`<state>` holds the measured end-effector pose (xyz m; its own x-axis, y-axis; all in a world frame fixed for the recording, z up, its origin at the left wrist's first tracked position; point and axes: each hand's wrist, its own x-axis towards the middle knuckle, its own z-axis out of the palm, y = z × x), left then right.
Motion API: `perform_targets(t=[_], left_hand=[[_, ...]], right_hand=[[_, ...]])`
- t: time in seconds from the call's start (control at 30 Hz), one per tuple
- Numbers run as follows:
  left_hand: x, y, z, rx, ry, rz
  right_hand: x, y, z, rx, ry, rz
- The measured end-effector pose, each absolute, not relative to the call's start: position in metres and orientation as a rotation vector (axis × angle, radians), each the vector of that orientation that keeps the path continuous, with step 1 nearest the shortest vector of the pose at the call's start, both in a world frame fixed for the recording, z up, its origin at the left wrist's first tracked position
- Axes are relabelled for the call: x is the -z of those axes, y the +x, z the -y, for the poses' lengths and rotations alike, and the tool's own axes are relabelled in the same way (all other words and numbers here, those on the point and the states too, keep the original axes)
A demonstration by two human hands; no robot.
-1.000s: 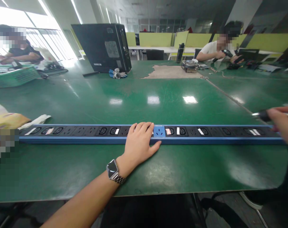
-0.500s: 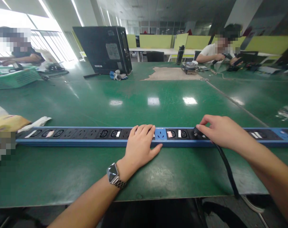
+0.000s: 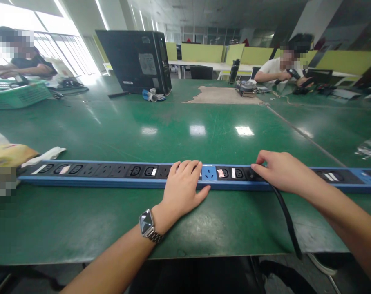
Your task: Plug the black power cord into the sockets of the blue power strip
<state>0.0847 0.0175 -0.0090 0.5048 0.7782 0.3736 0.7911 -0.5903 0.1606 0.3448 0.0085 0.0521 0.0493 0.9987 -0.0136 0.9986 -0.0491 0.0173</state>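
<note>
A long blue-framed power strip (image 3: 185,185) with black socket modules lies across the green table, parallel to its front edge. My left hand (image 3: 184,183), a watch on its wrist, grips the strip near the middle, fingers over the top and thumb along the near side. Just right of it is a blue socket (image 3: 208,173). My right hand (image 3: 276,169) is closed in a pinch on the plug of a thick black cable (image 3: 286,216), over the sockets right of the middle. Fingers mostly hide the plug, so how deep it sits cannot be made out. The cable hangs toward the table's front edge.
A black computer case (image 3: 136,61) stands at the back, with gloves (image 3: 154,95) before it. At left are a green basket (image 3: 20,96) and a yellow package (image 3: 12,155). One person (image 3: 277,67) sits far right holding a tool, another (image 3: 26,65) far left.
The right-hand fingers now sit slightly lower over the plug, covering more of it. The cable's lower end has swung a little left. My left hand holds its place on the strip.
</note>
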Motion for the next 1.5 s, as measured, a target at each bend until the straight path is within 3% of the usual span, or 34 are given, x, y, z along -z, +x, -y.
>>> perform_targets(t=[0.17, 0.33, 0.47, 0.77, 1.0, 1.13, 1.23, 1.5], left_hand=[[0.006, 0.085, -0.016, 0.675, -2.71, 1.419], [-0.001, 0.105, -0.011, 0.744, -2.915, 1.223], [-0.003, 0.15, -0.013, 0.779, -2.966, 1.131], [-0.002, 0.208, -0.025, 0.718, -2.979, 0.942], [-0.027, 0.188, -0.025, 1.11, -2.83, 0.883], [-0.02, 0.137, -0.045, 1.409, -2.536, 1.307], [-0.006, 0.096, -0.052, 1.236, -2.465, 1.568], [0.004, 0.081, -0.041, 0.895, -2.794, 1.327]], right_hand=[[-0.039, 0.339, 0.0, -0.243, 2.337, -2.117], [-0.024, 0.379, -0.017, 0.277, 2.553, -2.407], [-0.003, 0.409, -0.028, -0.088, 2.999, -2.262], [0.009, 0.405, -0.018, -0.288, 3.007, -2.398], [0.01, 0.407, -0.018, -0.224, 3.087, -2.475], [0.01, 0.406, -0.018, -0.234, 3.08, -2.463], [0.009, 0.405, -0.018, -0.235, 3.079, -2.459], [0.011, 0.406, -0.017, -0.228, 3.077, -2.441]])
